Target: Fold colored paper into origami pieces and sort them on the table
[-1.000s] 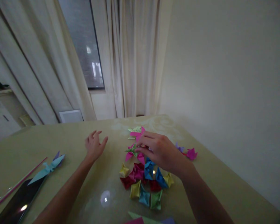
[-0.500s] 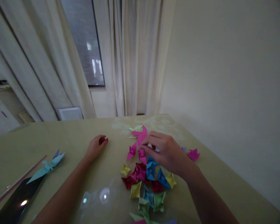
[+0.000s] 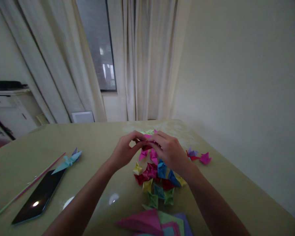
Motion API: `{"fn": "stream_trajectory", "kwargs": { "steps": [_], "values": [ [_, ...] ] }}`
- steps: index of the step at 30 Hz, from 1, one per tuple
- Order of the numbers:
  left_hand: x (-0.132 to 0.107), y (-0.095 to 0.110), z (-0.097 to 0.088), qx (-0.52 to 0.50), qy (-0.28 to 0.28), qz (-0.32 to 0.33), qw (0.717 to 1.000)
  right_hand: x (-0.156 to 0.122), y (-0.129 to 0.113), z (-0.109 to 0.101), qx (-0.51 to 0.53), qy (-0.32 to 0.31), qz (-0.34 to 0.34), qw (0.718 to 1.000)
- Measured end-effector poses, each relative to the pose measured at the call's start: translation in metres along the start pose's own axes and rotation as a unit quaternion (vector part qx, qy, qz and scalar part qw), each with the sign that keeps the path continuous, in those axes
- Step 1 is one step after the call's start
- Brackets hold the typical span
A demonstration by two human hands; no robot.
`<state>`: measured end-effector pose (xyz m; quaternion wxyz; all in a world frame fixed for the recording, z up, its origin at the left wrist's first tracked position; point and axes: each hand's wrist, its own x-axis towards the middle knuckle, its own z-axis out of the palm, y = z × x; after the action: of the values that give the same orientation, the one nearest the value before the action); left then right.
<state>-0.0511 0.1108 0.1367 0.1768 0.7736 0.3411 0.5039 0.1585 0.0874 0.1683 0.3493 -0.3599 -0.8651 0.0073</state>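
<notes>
The left hand (image 3: 124, 151) and the right hand (image 3: 169, 152) meet fingertip to fingertip above the middle of the desk (image 3: 93, 147), towards its far edge. Both have their fingers drawn in and pinch one small red paper piece (image 3: 146, 147) between them; most of it is hidden by the fingers. Directly under and in front of the hands lies a pile of folded pieces (image 3: 157, 185) in pink, blue, red, yellow and green, partly covered by the right wrist. A pale green folded piece (image 3: 149, 131) peeks out just behind the fingertips. A few loose folded pieces (image 3: 204, 158), pink, red and purple, sit near the right edge, apart from the pile. At the near edge a stack of coloured sheets (image 3: 159, 221) lies flat between the two forearms. Well off to the left, a dark phone (image 3: 39, 198) lies face up, a blue paper crane (image 3: 67, 161) touches its far end, and a thin pink stick (image 3: 27, 188) runs alongside it towards the left edge. The desk is a glossy olive-yellow and shows round light reflections. Behind it hang pale curtains (image 3: 149, 65) on both sides of a dark window (image 3: 98, 42), with a white panel (image 3: 83, 117) low against them, a plain cream wall (image 3: 236, 82) on the right and a white cabinet (image 3: 7, 108) on the left.
</notes>
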Motion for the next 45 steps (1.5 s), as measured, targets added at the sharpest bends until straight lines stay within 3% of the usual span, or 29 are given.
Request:
{"fn": "stream_trajectory", "kwargs": {
  "steps": [3,6,7,9,13,14,16,19,22,26,28,32,36,41,45],
  "values": [
    [-0.011,0.008,-0.001,0.011,0.006,0.011,1.0,-0.007,-0.009,-0.01,0.037,0.029,-0.018,0.999],
    [-0.031,-0.022,-0.019,0.178,0.019,-0.024,0.984,-0.019,-0.009,-0.017,0.037,0.033,-0.015,0.999],
    [-0.041,-0.036,-0.03,0.268,0.015,-0.053,0.962,-0.024,-0.006,-0.017,0.037,0.03,-0.013,0.999],
    [-0.066,-0.067,-0.057,0.429,0.045,-0.162,0.888,-0.038,0.001,-0.017,0.052,0.021,0.001,0.998],
    [-0.125,-0.106,-0.118,0.554,0.053,-0.357,0.75,-0.073,0.016,-0.003,0.082,0.008,0.061,0.995],
    [-0.139,-0.108,-0.13,0.557,0.036,-0.4,0.727,-0.084,0.018,0.002,0.084,0.007,0.079,0.993],
    [-0.161,-0.108,-0.146,0.555,-0.014,-0.429,0.712,-0.104,0.021,0.016,0.094,0.011,0.114,0.989],
    [-0.179,-0.101,-0.15,0.564,-0.061,-0.359,0.741,-0.128,0.022,0.036,0.111,0.061,0.161,0.979],
    [-0.174,-0.09,-0.129,0.544,-0.058,-0.27,0.793,-0.14,0.022,0.049,0.119,0.114,0.176,0.97],
    [-0.146,-0.052,-0.068,0.316,-0.085,-0.134,0.936,-0.144,0.016,0.056,0.138,0.129,0.138,0.972],
    [-0.133,-0.023,-0.031,0.212,-0.115,-0.086,0.967,-0.145,0.012,0.058,0.156,0.109,0.104,0.976],
    [-0.116,0.023,0.033,0.133,-0.118,-0.045,0.983,-0.149,0.005,0.064,0.191,0.072,0.033,0.978],
    [-0.112,0.037,0.067,0.097,-0.109,-0.05,0.988,-0.152,0.004,0.068,0.205,0.076,0.016,0.976],
    [-0.114,0.027,0.07,0.026,-0.139,-0.045,0.989,-0.154,0.004,0.063,0.175,0.118,0.047,0.976],
    [-0.112,-0.014,0.041,0.03,-0.109,-0.12,0.986,-0.154,0.007,0.053,0.17,0.182,0.099,0.963]
  ]
}}
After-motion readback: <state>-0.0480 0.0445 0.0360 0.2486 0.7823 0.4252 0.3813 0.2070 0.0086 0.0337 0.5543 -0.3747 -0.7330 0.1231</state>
